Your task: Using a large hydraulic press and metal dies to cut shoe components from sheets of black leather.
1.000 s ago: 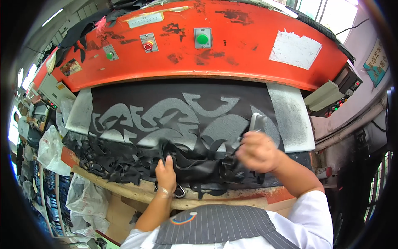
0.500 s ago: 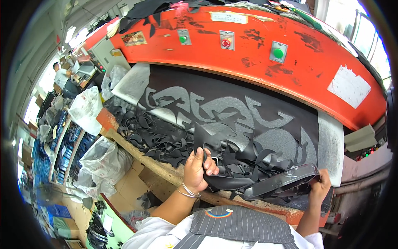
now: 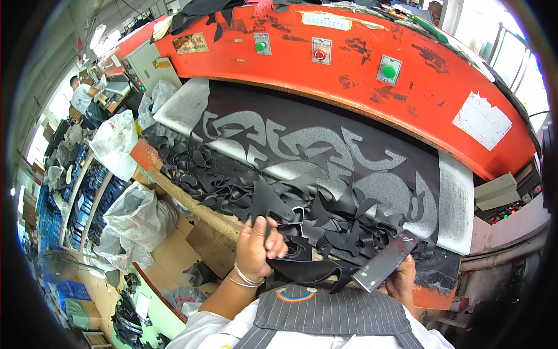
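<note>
My left hand (image 3: 256, 249) is closed around a black leather-like piece (image 3: 270, 198), whose pointed end sticks up from the fist. Below that hand, another dark strip (image 3: 311, 271) runs toward the right. A bent, silver-edged band (image 3: 300, 216) shows just beyond my fingers; I cannot tell whether I hold it. My right hand (image 3: 402, 279) grips a dark metal cutting die (image 3: 385, 262) by its side, tilted close to my apron, the fingers partly hidden. Black offcuts (image 3: 215, 186) lie heaped along the near side of the bed, beyond both hands.
An orange press beam (image 3: 360, 99) with round buttons spans the far side. Under it lies a black sheet (image 3: 401, 145) with cut-out shapes over a pale board (image 3: 456, 203). A wooden edge (image 3: 195, 203) borders the bed. Plastic bags (image 3: 139, 218) and a person (image 3: 84, 102) are at left.
Both hands have come nearer to my body and to the left. The die has turned from lying lengthwise to a steeper tilt, its side facing up.
</note>
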`<state>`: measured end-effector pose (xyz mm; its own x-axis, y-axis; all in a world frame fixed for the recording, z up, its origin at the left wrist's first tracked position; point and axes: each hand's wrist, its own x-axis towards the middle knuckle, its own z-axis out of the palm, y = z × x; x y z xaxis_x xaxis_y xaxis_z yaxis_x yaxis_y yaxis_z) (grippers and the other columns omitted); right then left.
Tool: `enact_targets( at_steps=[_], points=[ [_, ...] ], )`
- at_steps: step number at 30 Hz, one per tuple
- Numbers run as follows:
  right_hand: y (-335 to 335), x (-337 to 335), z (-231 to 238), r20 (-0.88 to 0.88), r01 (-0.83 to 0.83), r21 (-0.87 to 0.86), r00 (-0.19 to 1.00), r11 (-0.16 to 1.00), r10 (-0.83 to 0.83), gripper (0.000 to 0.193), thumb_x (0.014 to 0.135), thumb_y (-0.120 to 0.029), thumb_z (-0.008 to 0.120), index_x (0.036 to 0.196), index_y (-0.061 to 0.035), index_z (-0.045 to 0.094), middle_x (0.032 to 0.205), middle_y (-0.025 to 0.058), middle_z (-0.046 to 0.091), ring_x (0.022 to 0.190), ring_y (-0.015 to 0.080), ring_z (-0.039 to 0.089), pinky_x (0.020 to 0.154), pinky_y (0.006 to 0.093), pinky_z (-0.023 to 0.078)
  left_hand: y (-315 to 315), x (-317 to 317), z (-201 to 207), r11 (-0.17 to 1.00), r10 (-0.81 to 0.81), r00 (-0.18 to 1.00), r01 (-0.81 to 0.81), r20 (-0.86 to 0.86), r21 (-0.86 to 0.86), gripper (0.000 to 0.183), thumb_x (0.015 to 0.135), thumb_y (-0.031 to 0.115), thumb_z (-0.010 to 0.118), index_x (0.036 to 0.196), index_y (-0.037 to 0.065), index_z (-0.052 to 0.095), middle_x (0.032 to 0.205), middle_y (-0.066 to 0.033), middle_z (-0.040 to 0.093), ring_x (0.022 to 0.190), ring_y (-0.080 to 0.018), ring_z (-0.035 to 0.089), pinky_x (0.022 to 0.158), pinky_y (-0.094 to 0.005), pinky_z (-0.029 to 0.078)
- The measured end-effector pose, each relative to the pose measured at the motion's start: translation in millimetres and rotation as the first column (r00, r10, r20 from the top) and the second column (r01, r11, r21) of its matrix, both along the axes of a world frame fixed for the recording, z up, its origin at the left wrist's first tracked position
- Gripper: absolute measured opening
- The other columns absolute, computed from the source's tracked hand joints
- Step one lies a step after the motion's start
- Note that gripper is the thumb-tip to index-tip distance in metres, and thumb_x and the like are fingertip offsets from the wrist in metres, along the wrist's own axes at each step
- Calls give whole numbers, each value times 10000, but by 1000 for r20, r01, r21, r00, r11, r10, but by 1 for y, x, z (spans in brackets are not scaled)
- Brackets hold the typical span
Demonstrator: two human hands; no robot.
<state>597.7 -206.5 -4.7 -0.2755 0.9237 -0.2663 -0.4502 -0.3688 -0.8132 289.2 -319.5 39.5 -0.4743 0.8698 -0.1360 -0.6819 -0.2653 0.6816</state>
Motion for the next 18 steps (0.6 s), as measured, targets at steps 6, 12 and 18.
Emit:
enact_targets(
  at_steps=[6,12,18],
  points=[
    [-32,30,-40,172,88,-10,981,996,-85,387,709,56,551,1093,22,593,968,106,653,855,233,644,771,362,542,-41,-29,-2,986,161,986,-159,35,-51,300,1006,360,473,912,94,573,557,41,398,408,-66,356,425,-250,358],
    [14,113,-40,-27,327,15,945,945,-326,308,809,-232,571,984,20,584,740,78,541,613,185,551,537,317,505,-106,-78,1,912,411,911,-410,-40,27,324,1012,388,446,920,94,547,546,38,384,384,-56,303,361,-210,258],
    [25,115,17,636,206,-29,759,978,-141,143,811,-75,520,918,-25,600,670,48,578,581,153,589,505,303,507,-78,-71,12,896,19,973,-118,230,428,408,1026,441,350,948,89,540,536,31,408,371,-74,315,395,-247,307]
  ],
)
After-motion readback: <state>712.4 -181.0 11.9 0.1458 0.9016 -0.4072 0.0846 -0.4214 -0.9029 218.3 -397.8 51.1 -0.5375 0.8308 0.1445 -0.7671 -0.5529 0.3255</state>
